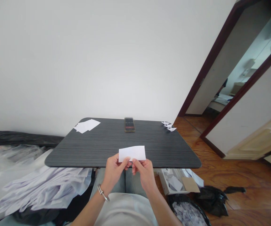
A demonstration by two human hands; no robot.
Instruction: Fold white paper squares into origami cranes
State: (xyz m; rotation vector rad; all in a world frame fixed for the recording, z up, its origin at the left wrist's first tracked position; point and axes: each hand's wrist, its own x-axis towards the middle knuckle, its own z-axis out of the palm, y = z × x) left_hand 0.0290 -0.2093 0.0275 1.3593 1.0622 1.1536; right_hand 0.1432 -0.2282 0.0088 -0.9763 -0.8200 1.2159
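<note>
A folded sheet of white paper (132, 152) is held level just above the near edge of the dark table (97, 147). My left hand (116, 168) pinches its lower left part, thumb on the front face and fingers behind. On the lower right, my right hand (144, 171) grips it the same way. Both thumbs meet near the middle of the lower edge. The fingers behind the paper are partly hidden.
White paper sheets (87, 125) lie at the table's back left. A phone (129, 125) rests at the back middle, several small folded paper pieces (169, 126) at the back right. Below right are a box of paper (165, 182) and a black bag of scraps (188, 213).
</note>
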